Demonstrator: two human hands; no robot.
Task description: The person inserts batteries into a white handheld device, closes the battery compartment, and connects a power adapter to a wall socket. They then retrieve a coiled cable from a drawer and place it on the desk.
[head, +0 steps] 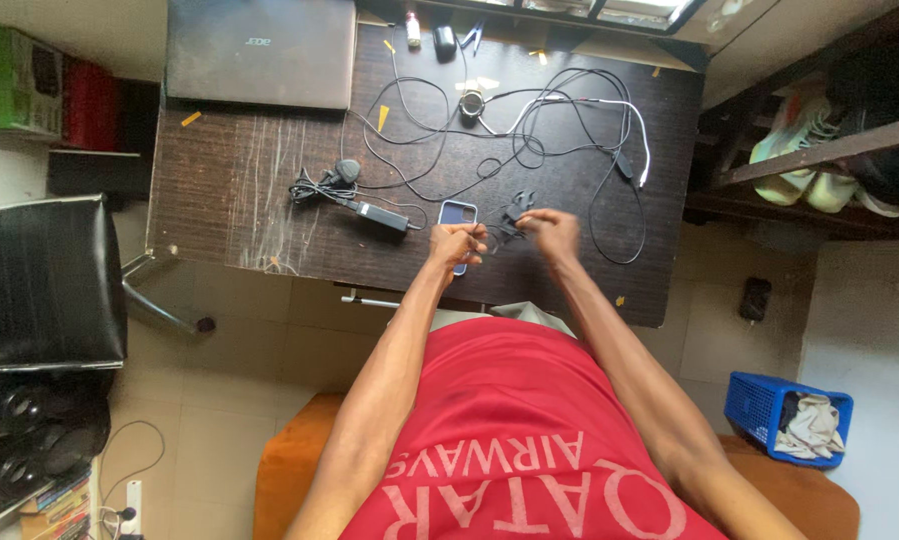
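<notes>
Right now I am holding both hands close together over the near edge of the dark wood-grain surface (229, 190), working a thin black cable (507, 222) between them. My left hand (457, 243) is curled with its fingers pinched on one part of the cable, and my right hand (551, 232) is closed in a loose fist on the bundled part just beside it. A small blue-cased phone (456, 214) is lying flat on the surface, partly under my left hand. To do this well, I judge that I should be keeping the cable slack, feeding short lengths from hand to hand, and lifting it clear of the loose tangle of black and white cords (559, 120) spread farther back, so nothing snags. A black power adapter with its coiled lead (354, 195) is resting to the left, well apart from my hands. My fingers are hiding exactly where the cable ends, and I cannot tell whether it is joined to the phone or to the tangle.
</notes>
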